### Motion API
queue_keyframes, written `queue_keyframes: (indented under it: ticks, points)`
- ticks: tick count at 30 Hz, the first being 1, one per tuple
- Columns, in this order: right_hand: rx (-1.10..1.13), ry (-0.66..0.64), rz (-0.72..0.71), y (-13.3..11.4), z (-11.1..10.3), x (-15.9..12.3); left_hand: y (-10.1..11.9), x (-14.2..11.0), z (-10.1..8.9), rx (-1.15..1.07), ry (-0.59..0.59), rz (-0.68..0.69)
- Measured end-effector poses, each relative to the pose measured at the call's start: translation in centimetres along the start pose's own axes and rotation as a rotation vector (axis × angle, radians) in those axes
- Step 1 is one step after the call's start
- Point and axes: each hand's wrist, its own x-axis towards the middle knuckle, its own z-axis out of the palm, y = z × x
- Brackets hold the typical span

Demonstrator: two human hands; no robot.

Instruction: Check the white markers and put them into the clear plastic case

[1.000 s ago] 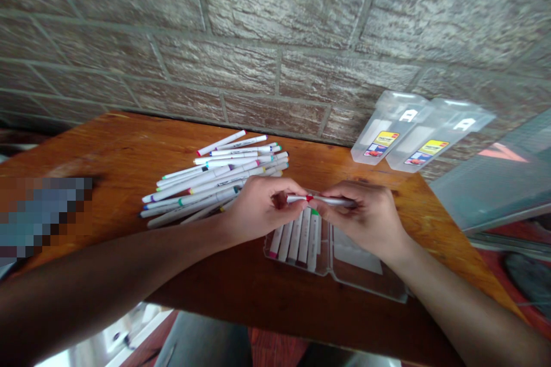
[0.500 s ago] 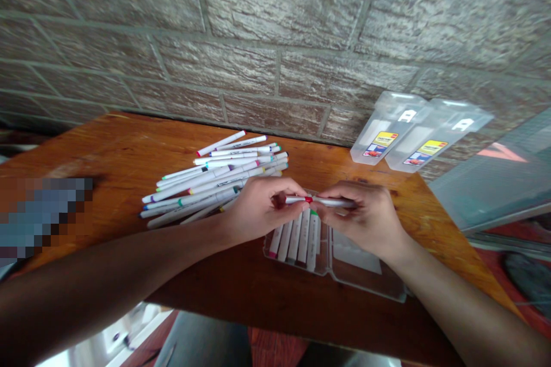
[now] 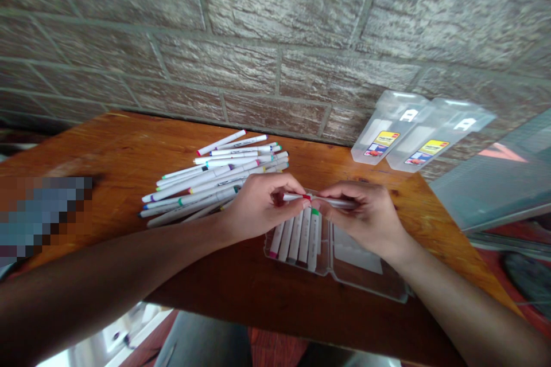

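A white marker with a red band [image 3: 306, 197] lies level between my two hands, above an open clear plastic case [image 3: 326, 270]. My left hand [image 3: 260, 206] pinches its left end near the red band. The right-hand part of the marker is pinched by my right hand [image 3: 372, 215], fingertips close to those of the left. Under the hands, several white markers [image 3: 294, 243] lie side by side in the left half of the case, one with a green band and one with a pink end. The hands hide the case's far part.
A loose pile of white markers [image 3: 210, 178] with coloured ends lies to the left on the wooden table [image 3: 129, 149]. Two translucent cases [image 3: 381, 132] with yellow labels stand against the stone wall at the back right. A blurred-out dark object [image 3: 43, 212] is at far left.
The red-banded end of the marker has shifted slightly left with my left fingertips, and a small pale part shows beside the band. My right hand has barely moved.
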Motion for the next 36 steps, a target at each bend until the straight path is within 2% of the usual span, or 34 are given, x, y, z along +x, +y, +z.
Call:
queue_keyframes:
  ticks: [9, 16, 25, 36]
  points:
    - [0.160, 0.009, 0.153, 0.1, -0.1, 0.1, -0.2, 0.6, -0.2, -0.181, 0.015, -0.056]
    - [0.247, 0.064, 0.179, -0.2, -0.5, 0.6, -0.2, 1.1, -0.4, -0.332, 0.036, -0.119]
    - [0.403, 0.084, 0.264, 0.0, -0.9, 0.9, -0.1, 1.4, -0.7, -0.401, 0.068, -0.153]
    - [0.581, 0.095, 0.340, 0.9, -1.0, 0.8, -0.9, 1.5, -0.8, -0.594, 0.174, -0.196]
